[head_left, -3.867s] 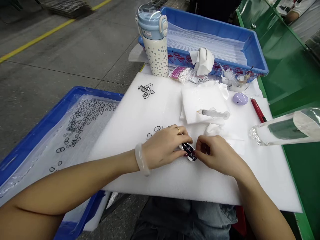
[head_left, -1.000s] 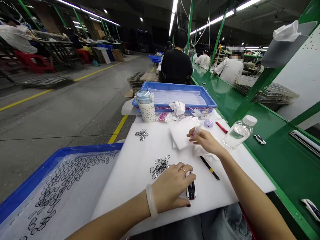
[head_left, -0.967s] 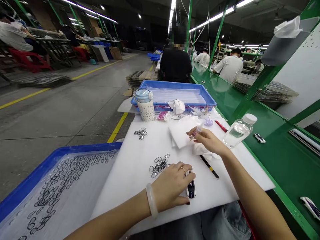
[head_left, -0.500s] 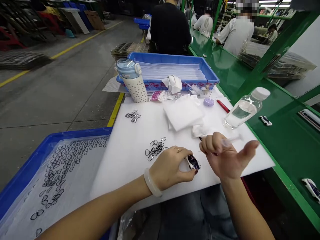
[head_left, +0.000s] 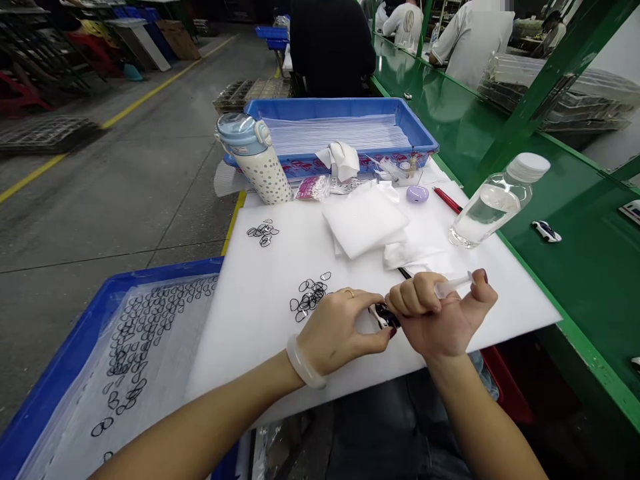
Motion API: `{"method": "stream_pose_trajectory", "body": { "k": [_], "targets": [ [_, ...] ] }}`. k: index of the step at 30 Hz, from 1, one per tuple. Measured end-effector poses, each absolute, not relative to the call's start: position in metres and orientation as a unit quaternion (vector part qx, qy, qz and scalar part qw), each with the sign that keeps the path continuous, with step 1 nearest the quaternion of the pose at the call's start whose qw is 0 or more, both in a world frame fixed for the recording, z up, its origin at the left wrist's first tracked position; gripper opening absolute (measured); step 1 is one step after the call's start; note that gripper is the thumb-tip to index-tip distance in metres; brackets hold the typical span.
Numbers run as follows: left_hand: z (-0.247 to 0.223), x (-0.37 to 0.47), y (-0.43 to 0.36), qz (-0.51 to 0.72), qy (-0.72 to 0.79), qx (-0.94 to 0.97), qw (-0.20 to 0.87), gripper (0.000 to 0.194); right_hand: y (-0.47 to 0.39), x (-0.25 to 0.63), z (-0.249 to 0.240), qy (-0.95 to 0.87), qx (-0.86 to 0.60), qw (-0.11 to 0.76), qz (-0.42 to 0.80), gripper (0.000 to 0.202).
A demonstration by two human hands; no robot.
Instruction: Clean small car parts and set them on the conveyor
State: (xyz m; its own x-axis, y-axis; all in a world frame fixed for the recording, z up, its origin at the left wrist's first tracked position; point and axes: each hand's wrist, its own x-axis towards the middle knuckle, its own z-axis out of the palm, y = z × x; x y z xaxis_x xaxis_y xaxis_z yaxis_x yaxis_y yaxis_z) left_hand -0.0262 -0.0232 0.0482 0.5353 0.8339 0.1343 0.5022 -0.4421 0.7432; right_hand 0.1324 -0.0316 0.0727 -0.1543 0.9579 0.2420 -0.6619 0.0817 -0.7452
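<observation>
My left hand (head_left: 334,333) pinches a small white-and-black toy car (head_left: 380,316) between thumb and fingers, low over the white foam sheet (head_left: 240,320). Curled around a translucent plastic syringe (head_left: 453,285), my right hand (head_left: 440,319) meets the car's right side. Its thumb is at the syringe's plunger end; the tip is hidden behind my fingers. Just beyond my left hand lies a pile of thin black rings (head_left: 310,293). A smaller group of rings (head_left: 263,232) sits farther back on the sheet.
White foam squares (head_left: 365,223), a tilted clear bottle (head_left: 490,207), a red pen (head_left: 447,199) and a dotted tumbler (head_left: 260,170) stand or lie beyond my hands. A blue tray (head_left: 105,293) at left holds many rings. Toy cars (head_left: 547,231) rest on the green bench.
My right hand has moved left with the syringe, up to the toy car. Its thumb has bent in onto the plunger end. My left hand still holds the car.
</observation>
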Motion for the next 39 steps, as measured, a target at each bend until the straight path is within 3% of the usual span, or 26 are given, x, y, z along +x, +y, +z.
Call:
{"method": "stream_pose_trajectory", "body": {
  "k": [16,39],
  "targets": [
    [0.048,-0.027,-0.022,0.239,0.412,0.811,0.340,0.019,-0.034,0.129,0.073,-0.404,-0.186,0.622,0.644,0.060],
    [0.046,-0.025,-0.024,0.253,0.422,0.811,0.316,0.029,-0.039,0.122,0.076,-0.407,-0.242,0.667,0.575,0.064]
  ]
}}
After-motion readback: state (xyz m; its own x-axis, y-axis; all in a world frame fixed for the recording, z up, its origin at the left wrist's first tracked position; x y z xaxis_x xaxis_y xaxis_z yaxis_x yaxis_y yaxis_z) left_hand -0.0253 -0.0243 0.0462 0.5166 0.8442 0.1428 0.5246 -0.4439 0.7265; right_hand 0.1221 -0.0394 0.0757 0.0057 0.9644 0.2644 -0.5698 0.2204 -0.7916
